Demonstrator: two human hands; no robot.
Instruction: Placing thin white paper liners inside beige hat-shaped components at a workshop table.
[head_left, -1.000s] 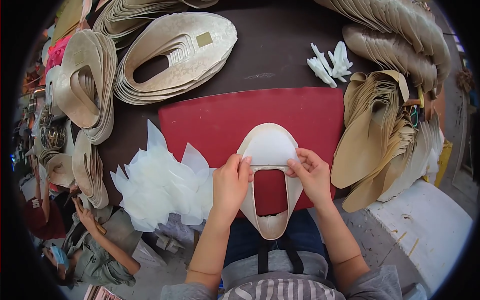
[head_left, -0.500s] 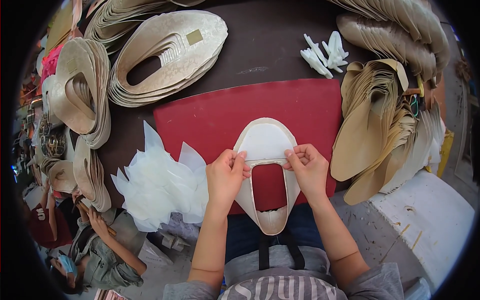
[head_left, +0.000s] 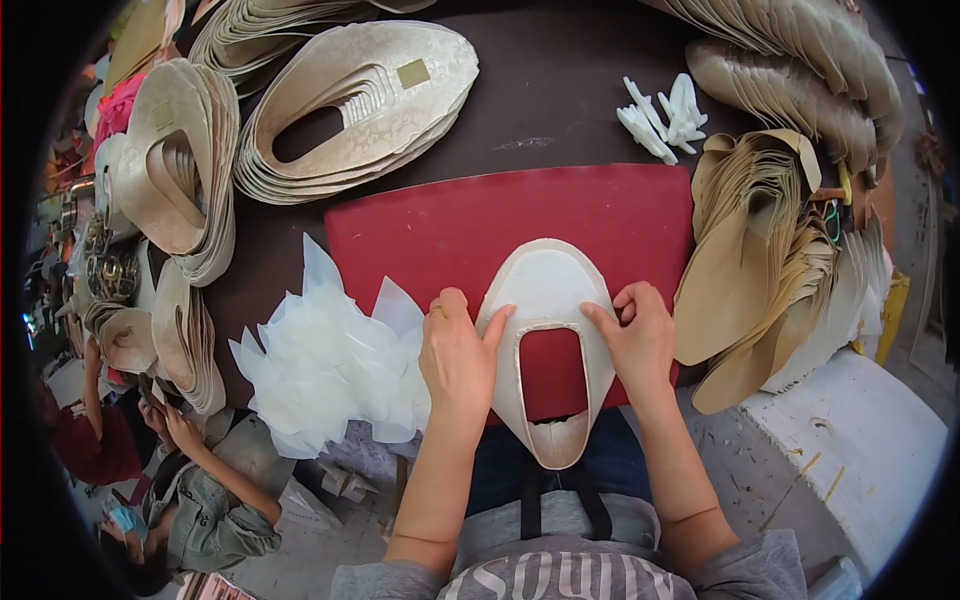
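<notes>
Shoe upper, cream and cut out at its middle, lies flat on the red mat, its heel end hanging past the mat's near edge. Left hand and right hand press on it from either side, index fingertips laid on a white lining piece at the toe; neither grip closes round it, the fingers only bear down. The step appears to be smoothing the lining onto the upper. The next move likely calls for even pressure outward. Left of the mat lies a heap of white lining pieces; right of it, stacked tan uppers on the desk.
</notes>
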